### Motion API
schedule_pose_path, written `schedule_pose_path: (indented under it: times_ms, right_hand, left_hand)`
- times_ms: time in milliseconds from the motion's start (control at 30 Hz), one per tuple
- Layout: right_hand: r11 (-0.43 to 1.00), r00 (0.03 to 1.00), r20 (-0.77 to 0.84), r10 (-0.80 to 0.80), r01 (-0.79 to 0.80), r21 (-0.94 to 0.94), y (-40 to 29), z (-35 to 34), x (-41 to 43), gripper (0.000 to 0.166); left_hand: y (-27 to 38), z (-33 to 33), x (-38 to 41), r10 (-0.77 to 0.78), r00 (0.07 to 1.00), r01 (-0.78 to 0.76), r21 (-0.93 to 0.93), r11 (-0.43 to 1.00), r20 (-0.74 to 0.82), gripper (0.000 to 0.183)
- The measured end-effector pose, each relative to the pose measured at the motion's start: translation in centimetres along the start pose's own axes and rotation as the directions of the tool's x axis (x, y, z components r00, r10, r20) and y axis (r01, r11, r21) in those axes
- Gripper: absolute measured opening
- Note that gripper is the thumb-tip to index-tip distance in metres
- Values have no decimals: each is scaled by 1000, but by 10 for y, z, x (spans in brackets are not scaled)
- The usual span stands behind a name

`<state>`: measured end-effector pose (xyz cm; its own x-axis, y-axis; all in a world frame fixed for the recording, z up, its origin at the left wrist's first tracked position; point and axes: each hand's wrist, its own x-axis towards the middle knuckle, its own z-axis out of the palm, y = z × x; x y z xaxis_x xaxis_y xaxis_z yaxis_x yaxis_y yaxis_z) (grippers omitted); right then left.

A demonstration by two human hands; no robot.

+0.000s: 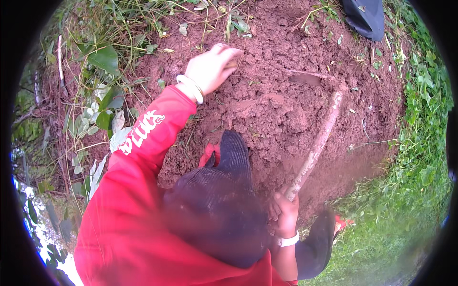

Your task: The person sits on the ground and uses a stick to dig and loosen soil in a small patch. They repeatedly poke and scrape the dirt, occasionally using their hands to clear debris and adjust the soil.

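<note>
My right hand [286,211], with a white band at the wrist, grips the lower end of a wooden handle [318,143] belonging to a hoe. The hoe's metal blade [307,77], at the handle's far end, rests on the loose reddish soil [272,114]. My left hand [214,68], a pale bangle at its wrist, is above the soil at the upper middle, with curled fingers. A small brownish thing shows between its thumb and fingers; what it is cannot be told. My dark-clad knee lies between my arms.
Cut grass, vines and broad leaves [103,59] lie along the left and top. Green plants [425,118] border the soil at the right. A dark bag or cloth [365,18] sits at the upper right. My red shoe [211,153] is on the soil beside my knee.
</note>
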<state>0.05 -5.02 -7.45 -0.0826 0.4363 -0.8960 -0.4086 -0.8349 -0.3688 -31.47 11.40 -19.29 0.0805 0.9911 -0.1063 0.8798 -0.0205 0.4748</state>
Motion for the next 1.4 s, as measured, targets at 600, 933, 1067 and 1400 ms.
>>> schedule_pose_path:
  times_ms: [600,933,1067,1400]
  right_hand:
    - [807,871,-22,-490,444,-388,-87,9,17,20]
    - [495,550,230,-803,830,-259,-158,77,116,16]
    - [823,925,9,-380,343,-453,-88,60,146,16]
    - [945,953,22,302,-302,129,-15,-4,-10,11]
  left_hand:
    - [1,-5,-13,-86,891,438,-895,-91,445,13]
    - [30,-57,-19,-249,954,-238,-925,-298,-165,26]
    - [32,-52,-20,-294,947,-209,-946,-246,-132,24]
    - [45,-25,-20,-191,976,33,-931,-363,109,25]
